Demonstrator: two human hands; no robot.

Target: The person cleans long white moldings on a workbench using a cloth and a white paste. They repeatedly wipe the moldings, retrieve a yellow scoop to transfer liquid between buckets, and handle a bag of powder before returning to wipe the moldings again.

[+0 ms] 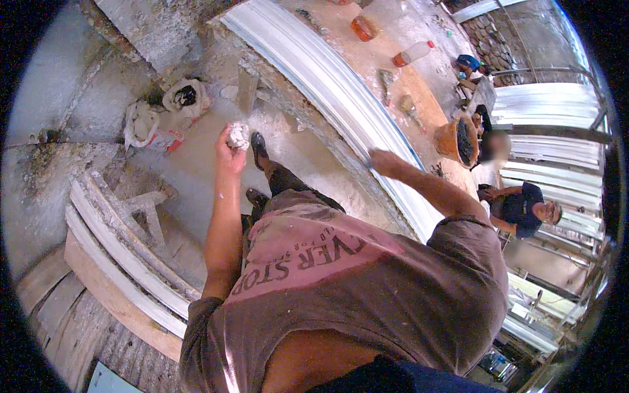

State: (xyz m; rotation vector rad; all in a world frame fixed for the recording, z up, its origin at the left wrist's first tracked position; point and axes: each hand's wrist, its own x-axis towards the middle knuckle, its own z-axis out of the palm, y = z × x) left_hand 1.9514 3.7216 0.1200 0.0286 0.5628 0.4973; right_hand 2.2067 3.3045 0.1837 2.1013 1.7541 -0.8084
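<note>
My left hand (230, 156) is raised over the floor, its fingers wrapped round a crumpled white lump (238, 135). Whether the lump is plaster, fibre or cloth I cannot tell. A long white ribbed moulding (327, 69) runs from the upper middle down toward my right side, along the edge of a bench. On the moulding's surface lies my right hand (388, 164), with its fingers curled together. Anything small under those fingers is hidden.
Two open white sacks (185, 98) stand on the floor at left. More long mouldings (124, 255) lie lower left. The bench holds a bucket (452, 141), a brush (411, 110) and a bottle (414, 54) of reddish liquid. A person in a dark shirt (522, 206) is at the right.
</note>
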